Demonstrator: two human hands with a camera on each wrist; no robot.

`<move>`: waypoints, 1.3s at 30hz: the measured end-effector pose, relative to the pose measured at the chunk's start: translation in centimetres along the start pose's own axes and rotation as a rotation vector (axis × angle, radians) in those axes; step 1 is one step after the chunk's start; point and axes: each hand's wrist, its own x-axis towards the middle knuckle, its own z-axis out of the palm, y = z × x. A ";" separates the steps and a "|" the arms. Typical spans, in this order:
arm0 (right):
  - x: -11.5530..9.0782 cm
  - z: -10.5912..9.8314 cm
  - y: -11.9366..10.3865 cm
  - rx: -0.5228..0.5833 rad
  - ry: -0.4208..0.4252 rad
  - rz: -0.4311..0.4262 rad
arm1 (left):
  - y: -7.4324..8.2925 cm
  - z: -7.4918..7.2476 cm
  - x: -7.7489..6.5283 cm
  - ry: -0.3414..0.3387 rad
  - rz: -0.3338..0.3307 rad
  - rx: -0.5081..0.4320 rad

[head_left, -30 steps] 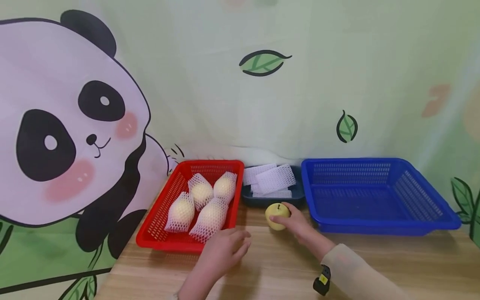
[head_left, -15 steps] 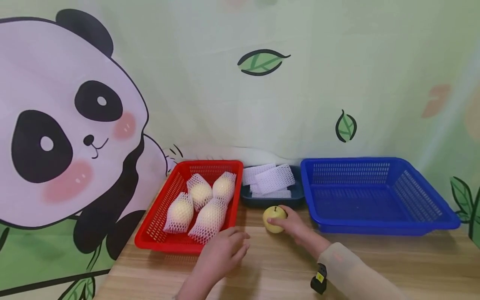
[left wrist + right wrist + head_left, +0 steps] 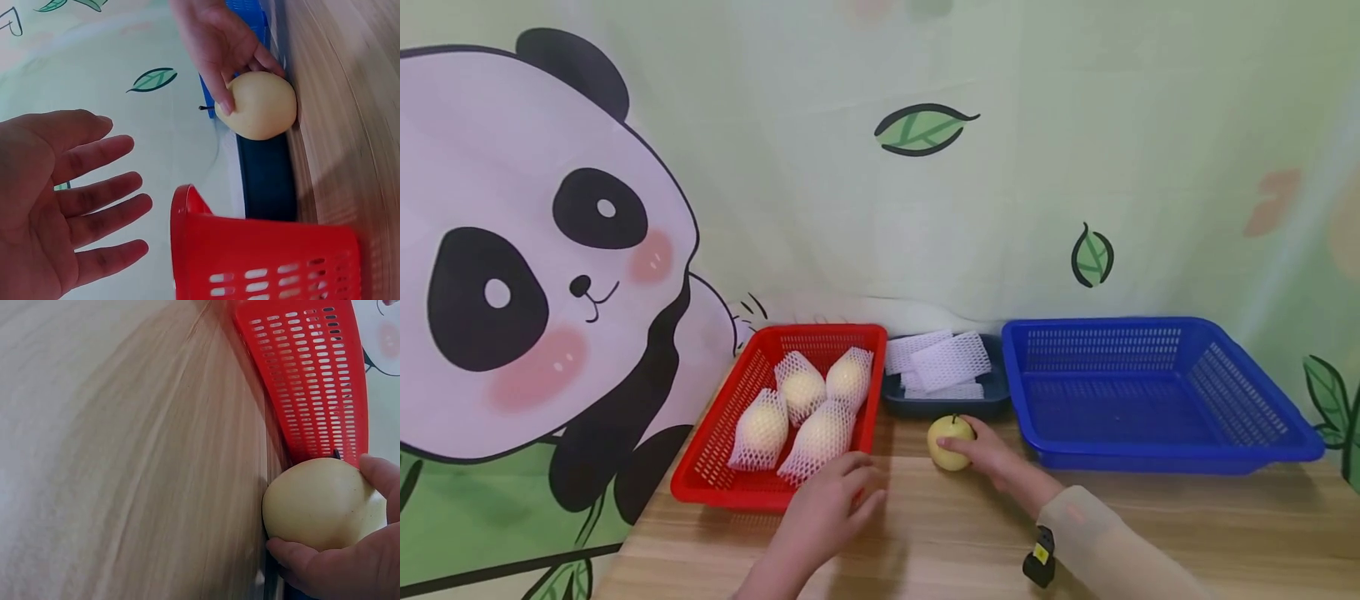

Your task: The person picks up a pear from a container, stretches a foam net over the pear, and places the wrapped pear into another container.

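A round, pale yellow-green pear with a dark stem stands on the wooden table, just in front of the dark tray. My right hand holds it from the right side, thumb on the near face and fingers behind. In the right wrist view, thumb and fingers curve about the pear. My left hand hovers by the front right corner of the red basket, holding nothing. Its fingers are spread and loosely extended in the left wrist view, where the palm shows.
Several fruits in white foam nets lie inside the red basket. Flat white foam net sleeves are stacked in the dark tray. A blue basket stands on the right. Behind everything hangs a panda-print cloth.
My left hand has drawn slightly left and toward me, away from the pear. The right hand keeps its grip, and the pear has shifted only slightly.
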 end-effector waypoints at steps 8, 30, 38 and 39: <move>-0.7 -1.3 0.1 -0.057 0.008 -0.053 | -0.8 -2.0 1.1 -0.053 0.001 -0.034; -12.1 -4.6 2.2 -0.150 -0.234 -0.325 | -0.6 -6.7 13.7 -0.213 -0.039 -0.104; -14.0 -3.8 2.1 -0.075 -0.351 -0.324 | -1.0 -4.6 19.3 -0.315 -0.066 -0.200; -14.1 -3.7 2.0 -0.064 -0.364 -0.326 | -1.2 -4.2 19.9 -0.329 -0.081 -0.211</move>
